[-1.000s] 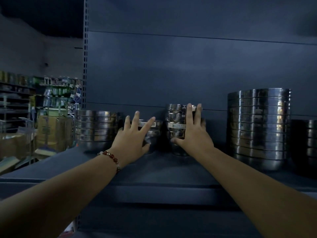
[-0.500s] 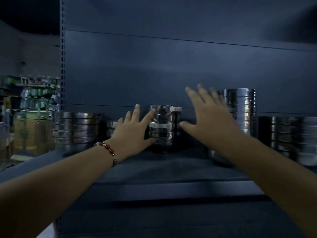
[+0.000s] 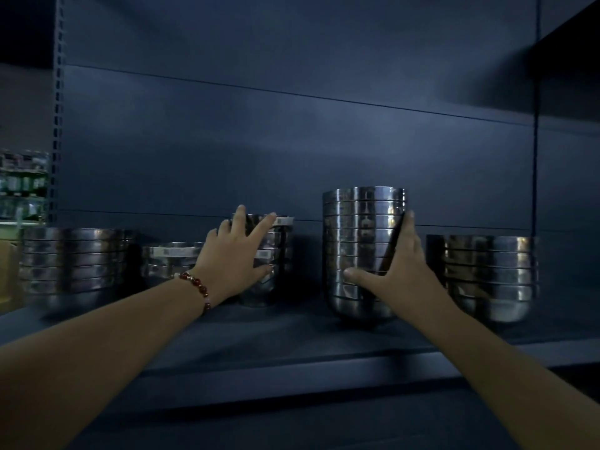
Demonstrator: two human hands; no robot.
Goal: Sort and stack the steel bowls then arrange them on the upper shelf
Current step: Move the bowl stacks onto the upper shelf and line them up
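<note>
I am arranging stacks on the shelf [image 3: 292, 349]: my left hand [image 3: 232, 264] lies flat on the small stack [image 3: 272, 264], my right hand [image 3: 394, 271] spreads flat against the tall stack [image 3: 360, 241], which next needs sliding into line.

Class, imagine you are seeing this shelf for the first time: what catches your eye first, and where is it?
The tall stack of steel bowls gleams right of centre on the dark shelf, with the right hand spread against it. The left hand, with a red bead bracelet on its wrist, touches a smaller stack beside it.

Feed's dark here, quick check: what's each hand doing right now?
Left hand: open, fingers against the narrow bowl stack.
Right hand: open, spread on the tall bowl stack.
</note>
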